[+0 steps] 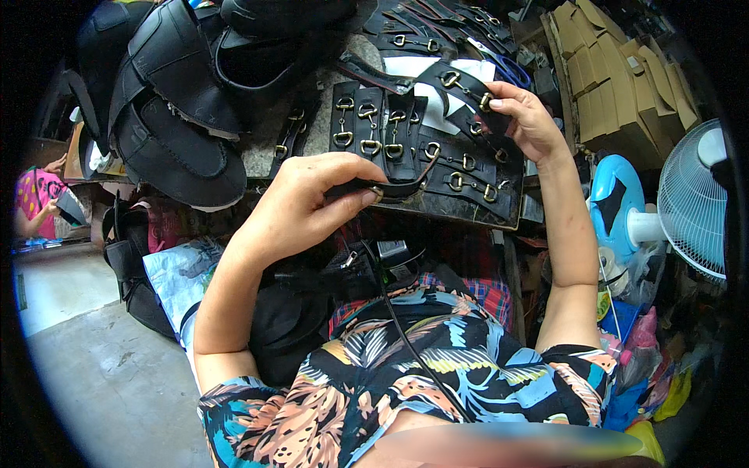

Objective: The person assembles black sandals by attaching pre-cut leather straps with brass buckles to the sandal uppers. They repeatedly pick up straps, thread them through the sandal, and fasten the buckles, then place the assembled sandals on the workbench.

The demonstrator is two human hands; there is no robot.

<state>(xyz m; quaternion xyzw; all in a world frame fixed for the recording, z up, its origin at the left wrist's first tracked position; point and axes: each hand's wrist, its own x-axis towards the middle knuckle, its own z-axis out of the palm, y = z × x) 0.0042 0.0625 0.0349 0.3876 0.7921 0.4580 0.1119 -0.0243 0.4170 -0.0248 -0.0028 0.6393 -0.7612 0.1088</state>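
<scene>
**Two hands on buckled black straps at a cluttered shoe bench**

The left hand is closed in a pinch around a curved black leather strap, thumb and fingertips meeting near its brass buckle end, held just near of the bench edge. The right hand reaches farther out and to the right, its fingers gripping another black strap with brass horsebit buckle, lifted a little above the work surface.

Between and beyond the two hands lies a row of finished straps, laid side by side on the bench, each with a brass ring fitting. Far left, a pile of black shoe uppers is stacked on the bench. Far right stand flattened cardboard boxes, and at the right edge a white electric fan beside a blue fan cover. A black cable runs down over the person's patterned shirt. At far left, another person in pink sits by the floor.
</scene>
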